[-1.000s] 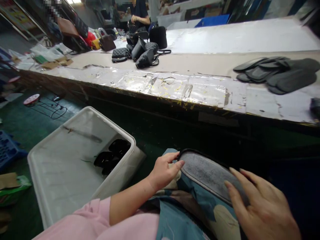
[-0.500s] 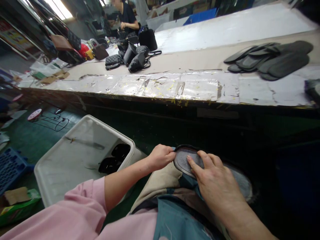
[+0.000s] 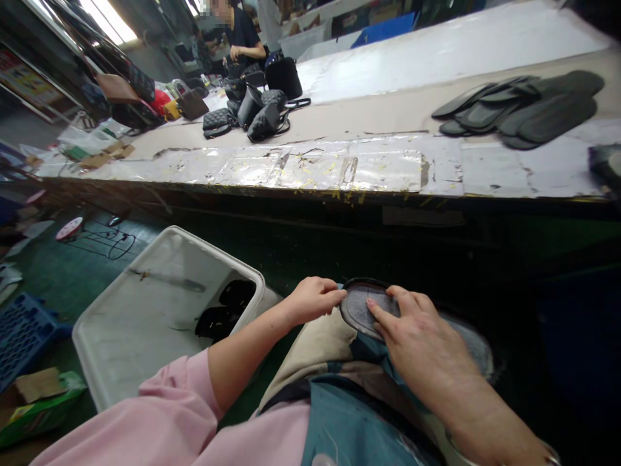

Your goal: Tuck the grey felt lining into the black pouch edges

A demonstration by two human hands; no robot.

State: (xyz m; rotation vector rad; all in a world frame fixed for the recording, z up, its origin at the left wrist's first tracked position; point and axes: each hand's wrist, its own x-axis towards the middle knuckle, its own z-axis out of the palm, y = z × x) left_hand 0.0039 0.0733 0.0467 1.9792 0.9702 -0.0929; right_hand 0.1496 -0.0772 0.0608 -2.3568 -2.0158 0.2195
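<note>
The left hand (image 3: 317,299), a little below the middle of the frame, is clamped on the left end of an oval grey panel (image 3: 356,312), thumb and fingers pinched together at its dark rim. The right hand (image 3: 412,323) is clamped across the middle of the panel, thumb pressed on the grey face and fingers at the far edge; what lies under the palm is hidden. The panel sits low and right of centre, over the lap, its far end showing past the right hand toward the lower right. A blue apron (image 3: 359,421) fills the bottom centre and a pink sleeve (image 3: 145,401) the lower left.

Just left of the left forearm, a white bin (image 3: 97,343) stands tilted in view, with dark pieces (image 3: 218,320) near its right wall. At the left edge are a blue crate (image 3: 24,336) and, below it, cardboard (image 3: 41,385) beside a green bag (image 3: 72,391).

A long bench (image 3: 441,165) crosses the upper half. Black bags (image 3: 250,107) are heaped on it at upper centre, and dark grey pieces (image 3: 548,120) overlap at upper right. Behind the bags, a co-worker (image 3: 245,35) in a dark top stands at the upper left of centre
</note>
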